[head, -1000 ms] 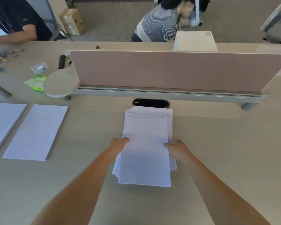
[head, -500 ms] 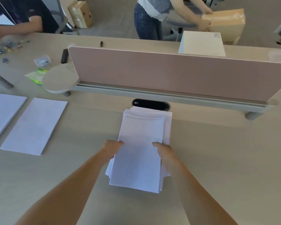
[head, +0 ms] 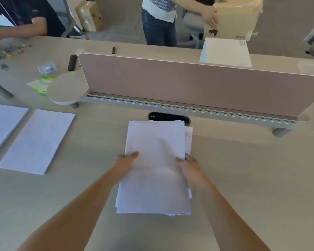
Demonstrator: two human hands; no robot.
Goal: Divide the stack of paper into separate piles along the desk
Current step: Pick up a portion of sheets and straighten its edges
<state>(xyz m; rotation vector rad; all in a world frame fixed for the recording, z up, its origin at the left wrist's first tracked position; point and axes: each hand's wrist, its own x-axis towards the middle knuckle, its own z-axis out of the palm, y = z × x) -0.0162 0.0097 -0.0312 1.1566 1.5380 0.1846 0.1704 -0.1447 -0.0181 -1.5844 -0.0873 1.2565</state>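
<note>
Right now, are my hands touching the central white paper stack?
Touching. The head view shows the left hand gripping the left edge of the white paper stack and the right hand gripping its right edge.

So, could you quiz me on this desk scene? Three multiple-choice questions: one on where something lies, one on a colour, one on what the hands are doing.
1. Where do the two separate piles lie relative to the stack of paper?
A. To its left on the desk
B. To its right
C. On the floor

2. What colour is the divider panel?
A. Green
B. Dusty pink
C. Black

3. How do the hands meet the stack?
A. The left hand and the right hand each grip a side edge
B. Only one hand touches it
C. Both hover above it

Answers:
1 A: both piles sit at the left of the view.
2 B: the panel's face is pink.
3 A: a thumb lies on top of the paper at each side edge.
</note>
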